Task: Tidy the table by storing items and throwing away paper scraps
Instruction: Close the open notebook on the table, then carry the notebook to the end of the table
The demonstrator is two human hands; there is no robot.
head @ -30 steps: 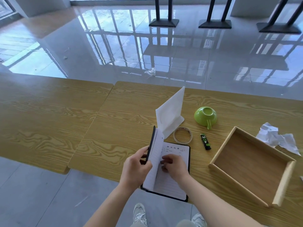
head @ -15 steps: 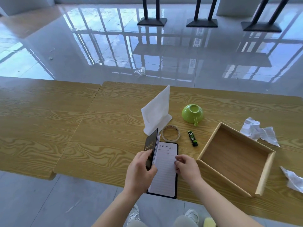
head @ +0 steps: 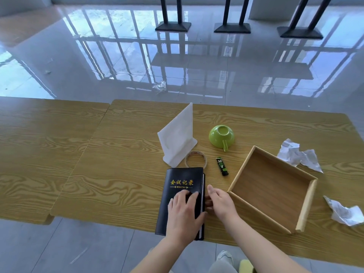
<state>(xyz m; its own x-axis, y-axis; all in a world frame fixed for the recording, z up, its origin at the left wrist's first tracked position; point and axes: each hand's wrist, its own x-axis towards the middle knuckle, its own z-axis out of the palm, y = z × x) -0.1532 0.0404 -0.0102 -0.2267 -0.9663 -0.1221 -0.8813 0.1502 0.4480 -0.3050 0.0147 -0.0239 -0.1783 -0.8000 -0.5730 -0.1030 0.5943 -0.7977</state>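
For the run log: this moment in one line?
notebook shut | left hand flat on cover | right hand touches its edge | box empty | scraps untouched

Your notebook [head: 181,180] had a smooth black leather-look cover with a soft sheen (gold lettering was stamped on it). Your worktop [head: 118,154] showed a smooth yellow wood-grain finish, and the box [head: 269,184] was pale matt wood. The green cup [head: 221,135] looked glossy, the paper scraps [head: 295,154] were white and creased, and the floor [head: 177,66] was mirror-glossy tile.
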